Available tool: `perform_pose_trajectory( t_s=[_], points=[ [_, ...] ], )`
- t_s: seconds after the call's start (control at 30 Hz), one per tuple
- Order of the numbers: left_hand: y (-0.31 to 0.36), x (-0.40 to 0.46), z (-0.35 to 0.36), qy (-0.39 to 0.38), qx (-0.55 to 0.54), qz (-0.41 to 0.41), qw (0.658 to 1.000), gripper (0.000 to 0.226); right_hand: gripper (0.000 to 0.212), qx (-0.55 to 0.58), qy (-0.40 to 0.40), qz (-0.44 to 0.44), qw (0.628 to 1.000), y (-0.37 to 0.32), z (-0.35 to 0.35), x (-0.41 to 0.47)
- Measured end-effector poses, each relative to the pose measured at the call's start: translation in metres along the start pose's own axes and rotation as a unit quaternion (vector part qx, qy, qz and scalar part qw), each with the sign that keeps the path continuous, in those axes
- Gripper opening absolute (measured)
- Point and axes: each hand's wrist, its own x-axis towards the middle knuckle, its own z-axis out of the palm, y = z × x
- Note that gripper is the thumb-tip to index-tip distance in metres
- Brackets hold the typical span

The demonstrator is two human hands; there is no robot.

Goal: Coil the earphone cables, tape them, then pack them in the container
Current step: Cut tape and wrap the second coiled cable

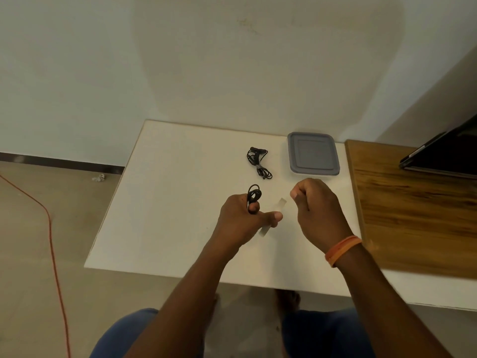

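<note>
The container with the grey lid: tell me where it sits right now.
In the head view, the container sits lid-on at the far right of the white table, just right of the taped earphone bundle and beyond the right hand.

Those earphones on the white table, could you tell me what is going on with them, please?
A person is bundling earphones. The left hand grips a coiled black earphone cable, and a strip of clear tape runs under its thumb. The right hand hovers beside it with its fingers curled; whether it pinches the tape end is unclear. Another earphone bundle, already bound at its middle, lies on the table beside the container, whose grey lid is on.
</note>
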Motion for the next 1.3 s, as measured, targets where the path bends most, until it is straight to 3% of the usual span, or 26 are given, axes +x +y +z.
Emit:
perform_pose_trajectory(
  t_s=[0.2, 0.83, 0.97, 1.17, 1.3],
  points=[
    [-0.007, 0.002, -0.004, 0.035, -0.017, -0.032, 0.999, 0.051, 0.007, -0.01, -0.031, -0.031, 0.999, -0.012, 0.0, -0.008],
    [0.001, 0.005, -0.004, 0.08, 0.001, 0.014, 0.997, 0.057, 0.012, 0.086, -0.072, -0.015, 0.994, -0.017, -0.023, -0.002],
    [0.004, 0.003, -0.007, 0.056, -0.027, 0.016, 0.998, 0.056, 0.013, 0.124, -0.062, 0.01, 0.99, -0.016, -0.026, -0.002],
    [0.008, -0.005, -0.01, -0.126, -0.083, 0.017, 0.988, 0.043, 0.018, 0.248, -0.055, 0.084, 0.964, -0.003, -0.03, 0.005],
    [0.008, -0.003, -0.009, -0.135, -0.067, 0.015, 0.989, 0.043, 0.02, 0.268, -0.032, 0.098, 0.958, 0.006, -0.042, 0.009]
  ],
)
